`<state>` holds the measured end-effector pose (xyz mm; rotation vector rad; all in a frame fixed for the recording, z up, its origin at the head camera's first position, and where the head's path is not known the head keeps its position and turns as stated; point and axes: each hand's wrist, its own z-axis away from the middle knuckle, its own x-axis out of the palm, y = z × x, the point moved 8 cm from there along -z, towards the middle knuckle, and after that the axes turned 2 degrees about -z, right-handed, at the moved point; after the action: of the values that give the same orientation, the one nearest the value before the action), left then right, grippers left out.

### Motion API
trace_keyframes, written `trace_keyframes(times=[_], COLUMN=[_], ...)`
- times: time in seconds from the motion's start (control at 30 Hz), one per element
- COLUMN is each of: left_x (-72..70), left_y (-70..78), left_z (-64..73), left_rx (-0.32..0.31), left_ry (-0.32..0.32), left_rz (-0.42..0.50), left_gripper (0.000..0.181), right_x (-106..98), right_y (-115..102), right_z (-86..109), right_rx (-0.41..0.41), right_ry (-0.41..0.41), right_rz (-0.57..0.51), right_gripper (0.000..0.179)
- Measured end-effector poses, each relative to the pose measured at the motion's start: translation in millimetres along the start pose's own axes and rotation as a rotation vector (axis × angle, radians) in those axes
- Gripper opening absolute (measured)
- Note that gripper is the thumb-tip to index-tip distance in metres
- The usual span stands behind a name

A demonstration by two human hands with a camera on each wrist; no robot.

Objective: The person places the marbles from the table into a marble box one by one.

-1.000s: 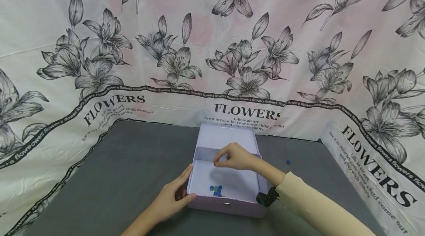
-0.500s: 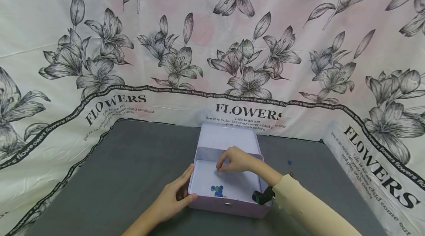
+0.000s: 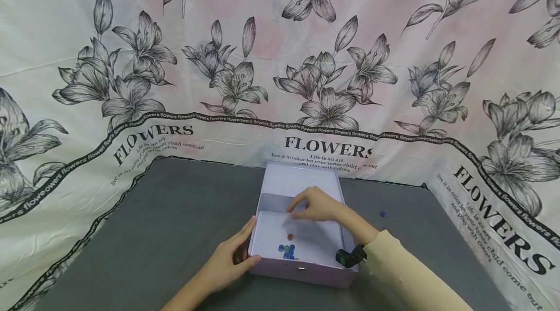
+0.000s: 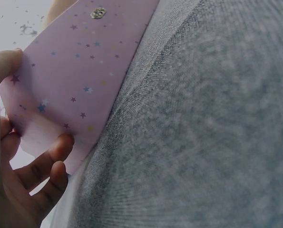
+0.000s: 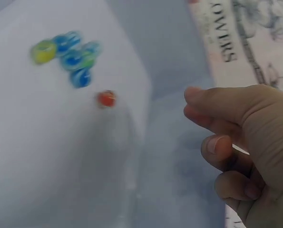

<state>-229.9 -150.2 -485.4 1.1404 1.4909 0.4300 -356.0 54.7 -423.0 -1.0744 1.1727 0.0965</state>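
An open lilac metal box [image 3: 302, 272] with printed stars stands on the grey table, its lid [image 3: 302, 180] tipped back. Several blue, green and yellow glass marbles [image 3: 288, 252] cluster near its front wall. Just behind them on the white floor lies an orange-red marble [image 3: 290, 237], plain in the right wrist view too [image 5: 106, 99]. My left hand [image 3: 225, 262] grips the front left corner, thumb [image 4: 8, 64] on the front and fingers at the side. Over the box's rear part hovers my right hand [image 3: 317, 205], thumb and forefinger apart, nothing visible between them.
One blue marble [image 3: 382, 214] lies on the table [image 3: 188, 204] right of the box. A white cloth [image 3: 232, 141] printed with flowers hangs behind the table and along its sides. The right forearm crosses the box's right wall.
My right hand lowered into the box, let go of the orange-red marble and rose again. The marble now lies on the box floor. The left hand kept its place.
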Motion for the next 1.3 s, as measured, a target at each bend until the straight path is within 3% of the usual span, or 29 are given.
trace_keyframes(times=[0.27, 0.5, 0.73, 0.93, 1.13, 1.3], left_x=[0.1, -0.6, 0.3, 0.4, 0.8, 1.8], left_y=[0.3, 1.4, 0.3, -0.9, -1.4, -0.3], left_z=[0.3, 1.4, 0.0, 0.5, 0.7, 0.4], left_rx=[0.003, 0.019, 0.0, -0.01, -0.004, 0.007], left_ry=[0.004, 0.012, -0.001, -0.007, -0.012, -0.014], left_rz=[0.0, -0.004, 0.012, 0.008, 0.011, 0.014], left_gripper=[0.082, 0.081, 0.082, 0.081, 0.081, 0.081], right_x=[-46.2, -84.9, -114.4, -107.7, -84.7, -65.1], right_y=[5.0, 34.9, 76.8, 120.3, 152.5, 173.9], right_z=[35.9, 97.8, 159.7, 201.3, 224.1, 236.9], right_rx=[0.059, 0.175, 0.275, 0.389, 0.492, 0.582], right_ry=[0.185, 0.455, 0.694, 0.776, 0.758, 0.728], right_rz=[-0.059, -0.15, -0.139, -0.11, -0.094, -0.167], right_gripper=[0.021, 0.026, 0.037, 0.041, 0.04, 0.045])
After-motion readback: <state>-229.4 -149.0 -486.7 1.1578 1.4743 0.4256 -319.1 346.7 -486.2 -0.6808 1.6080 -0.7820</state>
